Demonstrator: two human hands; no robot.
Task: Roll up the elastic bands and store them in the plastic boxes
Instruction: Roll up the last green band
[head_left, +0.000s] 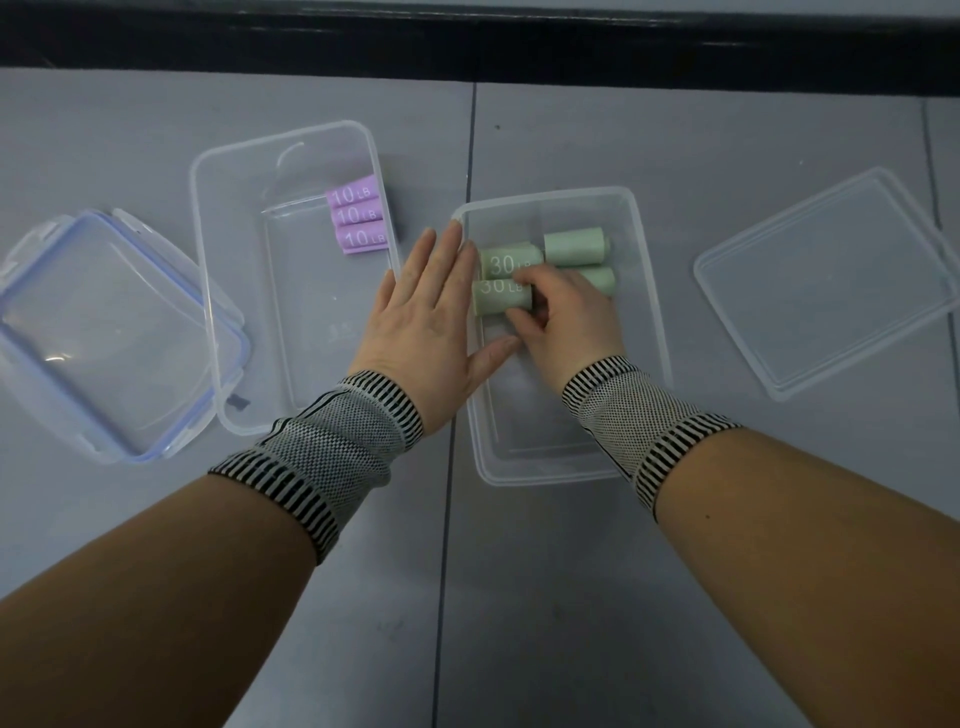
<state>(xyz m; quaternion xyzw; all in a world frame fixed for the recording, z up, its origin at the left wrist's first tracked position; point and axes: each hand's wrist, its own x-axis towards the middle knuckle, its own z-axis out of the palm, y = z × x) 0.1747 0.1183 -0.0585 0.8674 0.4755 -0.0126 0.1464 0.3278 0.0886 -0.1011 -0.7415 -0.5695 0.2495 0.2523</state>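
- Green rolled bands, four in all, lie in the far half of the right-hand clear box (644, 332): two near the left wall marked "30 LB", two to their right.
- Right hand (566, 322) is inside that box, its fingers curled round the near left green roll (496, 297); that is its grip.
- Left hand (431, 317) lies flat with straight fingers against the left wall of the same box, fingertips at the far left corner, thumb reaching over the rim; its grip holds nothing.
- Purple rolls (359, 218), three marked "10 LB", sit side by side against the right wall of the left clear box (208, 260), in its far half.
- Blue-edged lid (104, 332) with clips lies left of that box, partly under its edge.
- Plain clear lid (831, 280) rests on the grey bench (571, 597), well right of the green rolls' box.
- Both wrists wear striped knit bands (332, 441).
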